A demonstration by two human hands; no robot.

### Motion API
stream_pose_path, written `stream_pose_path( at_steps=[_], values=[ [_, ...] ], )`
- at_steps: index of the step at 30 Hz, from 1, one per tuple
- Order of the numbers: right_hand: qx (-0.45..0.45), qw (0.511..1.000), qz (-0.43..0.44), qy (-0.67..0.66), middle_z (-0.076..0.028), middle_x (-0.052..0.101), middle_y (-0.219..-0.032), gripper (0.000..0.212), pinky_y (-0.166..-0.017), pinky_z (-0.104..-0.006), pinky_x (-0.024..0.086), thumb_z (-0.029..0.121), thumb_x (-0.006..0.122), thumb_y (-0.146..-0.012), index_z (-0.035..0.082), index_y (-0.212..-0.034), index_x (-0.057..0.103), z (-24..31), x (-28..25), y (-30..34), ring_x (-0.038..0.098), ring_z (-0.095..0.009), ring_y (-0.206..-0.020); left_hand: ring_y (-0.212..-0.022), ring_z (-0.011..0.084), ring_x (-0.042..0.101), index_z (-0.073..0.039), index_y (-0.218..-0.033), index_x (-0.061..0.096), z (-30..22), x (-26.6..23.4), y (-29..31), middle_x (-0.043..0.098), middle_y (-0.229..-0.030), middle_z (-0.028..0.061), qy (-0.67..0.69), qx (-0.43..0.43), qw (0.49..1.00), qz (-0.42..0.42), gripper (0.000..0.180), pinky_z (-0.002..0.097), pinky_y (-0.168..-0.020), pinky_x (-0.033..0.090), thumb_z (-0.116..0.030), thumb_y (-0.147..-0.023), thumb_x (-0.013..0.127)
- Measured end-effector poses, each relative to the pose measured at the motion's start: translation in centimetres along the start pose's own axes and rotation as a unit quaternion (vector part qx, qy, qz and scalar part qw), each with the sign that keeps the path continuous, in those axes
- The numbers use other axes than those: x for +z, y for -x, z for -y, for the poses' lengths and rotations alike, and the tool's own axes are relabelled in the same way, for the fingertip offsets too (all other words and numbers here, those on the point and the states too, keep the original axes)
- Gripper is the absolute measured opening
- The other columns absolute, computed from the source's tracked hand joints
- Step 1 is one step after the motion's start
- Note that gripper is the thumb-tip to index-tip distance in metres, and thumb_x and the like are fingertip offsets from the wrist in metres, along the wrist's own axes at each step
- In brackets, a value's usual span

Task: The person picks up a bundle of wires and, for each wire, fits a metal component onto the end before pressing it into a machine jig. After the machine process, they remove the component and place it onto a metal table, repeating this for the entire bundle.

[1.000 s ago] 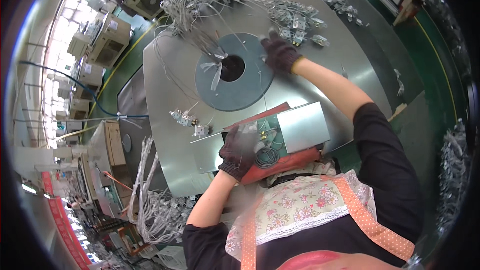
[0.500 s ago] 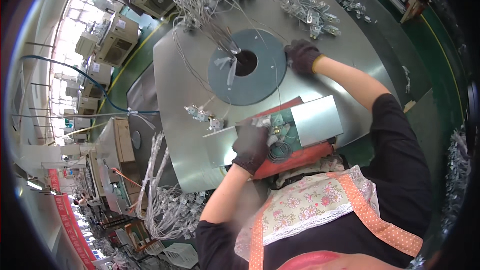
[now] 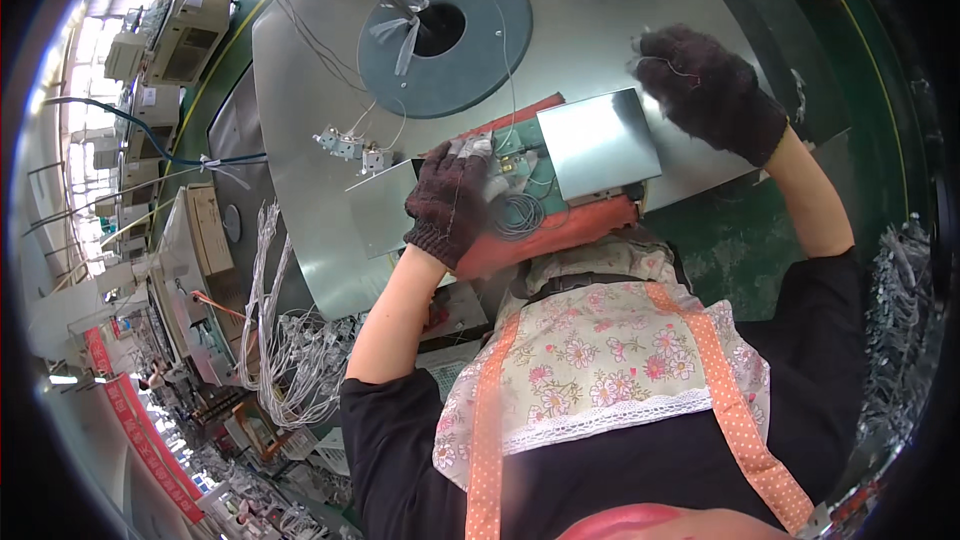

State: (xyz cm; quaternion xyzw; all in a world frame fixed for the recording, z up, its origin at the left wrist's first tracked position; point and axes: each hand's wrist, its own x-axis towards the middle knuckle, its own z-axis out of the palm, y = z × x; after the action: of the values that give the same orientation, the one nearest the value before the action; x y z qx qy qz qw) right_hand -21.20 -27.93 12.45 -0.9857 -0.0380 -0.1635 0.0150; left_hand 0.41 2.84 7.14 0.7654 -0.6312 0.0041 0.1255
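My left hand (image 3: 447, 202), in a dark knitted glove, rests at the left side of a green work fixture (image 3: 545, 165). Its fingers close over small whitish clear parts (image 3: 473, 147), whose kind I cannot make out. Beside it a coil of thin grey wire (image 3: 520, 216) lies by a small metal terminal part (image 3: 515, 168). My right hand (image 3: 705, 90), gloved too, is raised over the table's right side with curled fingers. A thin pale strand (image 3: 672, 64) crosses that glove, and something small and light shows at its fingertips, too blurred to name.
A shiny metal plate (image 3: 600, 145) covers the fixture's right part; red padding (image 3: 560, 238) runs along its front. Beyond stands a blue-grey disc (image 3: 500, 60) with wires rising through its hole. Wired metal parts (image 3: 350, 148) lie at left. Wire bundles (image 3: 300, 365) hang lower left.
My right hand has left the disc's right edge and come nearer, up and to the right. My left hand stays at the fixture. The whole view has shifted.
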Motion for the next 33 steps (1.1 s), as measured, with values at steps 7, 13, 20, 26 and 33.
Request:
stream_pose_path(
  at_steps=[7, 13, 20, 26, 33],
  values=[
    [0.015, 0.826, -0.216, -0.520, -0.013, 0.070, -0.104, 0.038, -0.077, -0.0403, 0.061, 0.017, 0.073, -0.088, 0.008, -0.123, 0.060, 2.9, 2.7, 0.6, 0.071, -0.029, -0.093, -0.120, 0.0387, 0.062, -0.001, -0.132, 0.059, -0.4, -0.1, 0.0, 0.067, -0.125, 0.0204, -0.009, 0.015, 1.000, 0.007, 0.052, 0.0498, -0.110, 0.043, -0.033, -0.092, 0.068],
    [0.248, 0.443, 0.088, -0.857, -0.008, 0.067, -0.098, 0.038, -0.066, -0.0362, 0.059, 0.024, 0.063, -0.094, 0.005, -0.126, 0.058, 3.2, 0.9, -2.4, 0.068, -0.024, -0.083, -0.119, 0.0389, 0.062, -0.002, -0.133, 0.059, 0.6, 0.9, 0.7, 0.067, -0.125, 0.0201, -0.019, 0.014, 1.000, 0.007, 0.055, 0.0496, -0.109, 0.043, -0.034, -0.090, 0.070],
    [0.074, 0.471, 0.014, -0.879, -0.010, 0.060, -0.126, 0.074, -0.086, -0.0352, 0.058, 0.038, 0.070, -0.092, 0.002, -0.150, 0.043, 6.0, -1.2, -3.4, 0.061, -0.018, -0.113, -0.117, 0.0392, 0.062, -0.004, -0.130, 0.062, 1.2, 1.2, 0.7, 0.068, -0.123, 0.0198, -0.022, 0.018, 1.000, 0.000, 0.054, 0.0497, -0.105, 0.046, -0.036, -0.088, 0.072],
    [0.136, 0.469, 0.066, -0.870, -0.009, 0.064, -0.122, 0.061, -0.088, -0.0375, 0.060, 0.033, 0.067, -0.094, 0.007, -0.147, 0.051, 8.3, -2.0, -6.0, 0.068, -0.021, -0.106, -0.112, 0.0412, 0.063, -0.004, -0.124, 0.064, 1.2, 1.4, 1.0, 0.069, -0.117, 0.0207, -0.021, 0.007, 1.000, -0.012, 0.051, 0.0515, -0.099, 0.048, -0.036, -0.086, 0.073],
    [0.122, 0.611, 0.141, -0.769, -0.010, 0.066, -0.114, 0.054, -0.073, -0.0343, 0.064, 0.030, 0.061, -0.098, 0.012, -0.148, 0.051, 8.2, -3.0, -7.4, 0.069, -0.017, -0.097, -0.111, 0.0403, 0.064, -0.003, -0.120, 0.065, 0.6, 0.6, 0.7, 0.069, -0.113, 0.0205, -0.023, 0.018, 1.000, 0.009, 0.048, 0.0509, -0.100, 0.047, -0.036, -0.086, 0.072]
  ],
)
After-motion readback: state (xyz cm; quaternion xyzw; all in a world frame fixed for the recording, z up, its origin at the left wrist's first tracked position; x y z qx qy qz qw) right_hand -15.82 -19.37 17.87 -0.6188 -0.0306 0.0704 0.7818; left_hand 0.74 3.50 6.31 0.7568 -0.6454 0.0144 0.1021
